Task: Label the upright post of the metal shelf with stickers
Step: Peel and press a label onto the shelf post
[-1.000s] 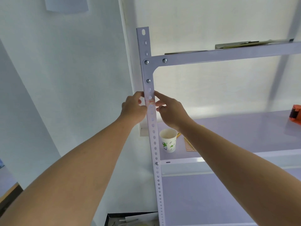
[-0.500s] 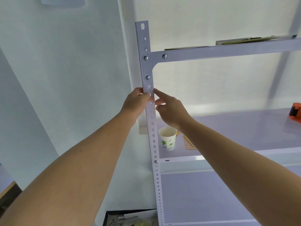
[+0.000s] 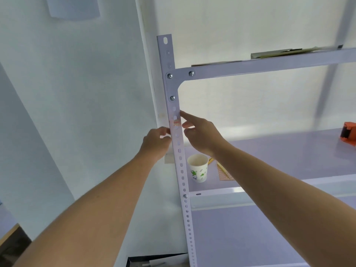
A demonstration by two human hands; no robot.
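Flanking the upright post, our left hand curls loosely against its left edge, holding nothing; our right hand points, fingers apart, beside the orange sticker stuck there.

Standing upright and tilting slightly in the wide view, a pale lavender-white perforated metal post, punched with a single column of round holes along its length. Carrying three bolts near the top where a horizontal shelf rail joins it, plus one more bolt lower down at the next shelf level. Running between the left hand and the right hand, passing just beside the fingertips of each. Bearing a small, faint orange-red sticker, lying flat on the post's front face, sitting just above the left hand's fingertips and just left of the right hand's curled fingers, below its extended index finger; print too blurred for reading.
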